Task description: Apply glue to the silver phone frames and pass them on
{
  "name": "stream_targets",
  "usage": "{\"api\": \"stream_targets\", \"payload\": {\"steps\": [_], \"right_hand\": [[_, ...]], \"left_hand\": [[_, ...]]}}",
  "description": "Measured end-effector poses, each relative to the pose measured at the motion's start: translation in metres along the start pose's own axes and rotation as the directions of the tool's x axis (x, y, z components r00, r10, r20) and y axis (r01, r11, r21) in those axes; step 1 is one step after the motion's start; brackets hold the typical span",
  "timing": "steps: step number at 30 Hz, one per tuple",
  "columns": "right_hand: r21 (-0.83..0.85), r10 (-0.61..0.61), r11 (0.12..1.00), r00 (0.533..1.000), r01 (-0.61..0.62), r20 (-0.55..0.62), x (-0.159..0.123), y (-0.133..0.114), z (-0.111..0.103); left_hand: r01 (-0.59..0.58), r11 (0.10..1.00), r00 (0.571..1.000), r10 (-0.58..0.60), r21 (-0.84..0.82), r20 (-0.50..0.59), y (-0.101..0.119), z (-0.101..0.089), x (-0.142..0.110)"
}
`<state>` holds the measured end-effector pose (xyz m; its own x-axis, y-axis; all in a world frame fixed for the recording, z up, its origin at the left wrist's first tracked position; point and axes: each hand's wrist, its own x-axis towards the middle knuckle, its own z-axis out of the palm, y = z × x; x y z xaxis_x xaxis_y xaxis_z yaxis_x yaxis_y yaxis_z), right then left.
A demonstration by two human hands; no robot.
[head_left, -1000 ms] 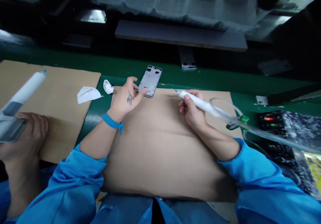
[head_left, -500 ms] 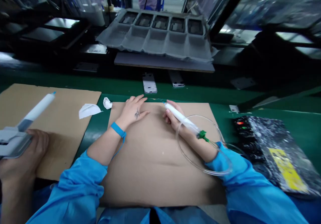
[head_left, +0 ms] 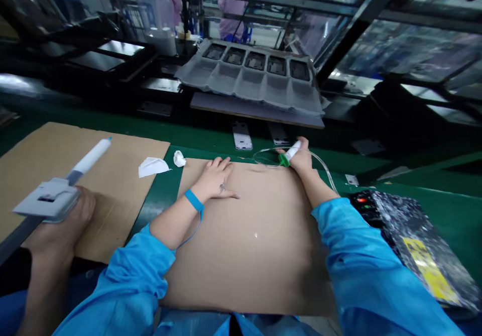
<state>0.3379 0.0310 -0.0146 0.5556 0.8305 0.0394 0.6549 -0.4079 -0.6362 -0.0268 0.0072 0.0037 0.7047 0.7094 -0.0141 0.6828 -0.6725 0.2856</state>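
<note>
My left hand (head_left: 218, 178) lies flat and open on the cardboard sheet (head_left: 248, 235), fingers spread, a blue strap round its wrist. My right hand (head_left: 301, 159) reaches past the sheet's far edge onto the green belt (head_left: 196, 137), closed round a white glue dispenser (head_left: 290, 152) with a green fitting and a clear hose (head_left: 324, 170). Just beyond its fingers lies a phone frame (head_left: 279, 134). A second phone frame (head_left: 241, 135) lies on the belt to the left of it.
A co-worker's hand (head_left: 56, 225) at the left holds a phone frame and a white dispenser (head_left: 90, 157) over another cardboard sheet. White wipes (head_left: 152, 166) lie between the sheets. A grey compartment tray (head_left: 252, 77) stands behind the belt, a controller box (head_left: 406, 230) at the right.
The phone frame left my left hand and now lies on the belt. My right hand moved forward off the cardboard with the dispenser. The view tilted upward.
</note>
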Motion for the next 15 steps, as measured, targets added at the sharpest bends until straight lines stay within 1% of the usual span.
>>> {"api": "stream_targets", "payload": {"steps": [3, 5, 7, 9, 12, 15], "right_hand": [[-0.057, 0.066, 0.996, 0.998, -0.065, 0.017, 0.011, -0.018, 0.01], [-0.07, 0.096, 0.993, 0.995, -0.097, -0.009, 0.013, -0.027, 0.016], [-0.05, 0.136, 0.989, 0.989, -0.139, -0.056, 0.012, -0.029, 0.017], [0.009, 0.161, 0.987, 0.982, -0.161, -0.098, 0.011, -0.026, 0.013], [0.143, 0.17, 0.978, 0.975, -0.15, -0.141, 0.008, -0.016, -0.002], [0.295, 0.142, 0.952, 0.971, -0.082, -0.191, -0.003, -0.003, -0.018]], "left_hand": [[0.008, 1.0, 0.999, -0.007, -0.006, 0.042, 0.006, 0.003, -0.005], [0.016, 1.0, 0.998, -0.015, -0.013, 0.066, 0.01, 0.005, -0.008], [0.024, 0.999, 0.996, -0.022, -0.022, 0.09, 0.013, 0.006, -0.01], [0.031, 0.999, 0.994, -0.027, -0.034, 0.106, 0.017, 0.008, -0.011], [0.04, 0.998, 0.993, -0.033, -0.058, 0.115, 0.022, 0.011, -0.013], [0.043, 0.995, 0.994, -0.034, -0.086, 0.105, 0.027, 0.011, -0.014]]}}
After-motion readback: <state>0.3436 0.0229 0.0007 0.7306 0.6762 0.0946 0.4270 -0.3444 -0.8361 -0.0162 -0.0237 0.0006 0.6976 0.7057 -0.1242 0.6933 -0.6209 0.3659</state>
